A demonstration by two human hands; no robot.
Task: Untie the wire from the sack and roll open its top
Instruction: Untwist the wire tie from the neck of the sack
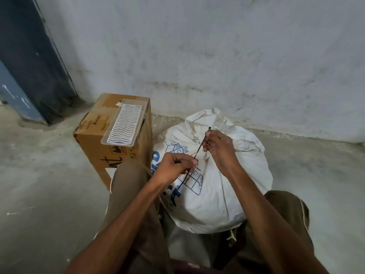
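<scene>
At frame centre, two hands, left hand (173,167) and right hand (219,147), pinch one dark wire (199,150) above one white sack (227,184).

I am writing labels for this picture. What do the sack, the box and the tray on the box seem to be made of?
Sack: probably woven plastic, white, matte, creased, with blue print.
Box: brown corrugated cardboard, judging by its dull surface and folded flaps.
Tray: looks like translucent plastic with a white, wavy slotted insert, slightly glossy.
</scene>
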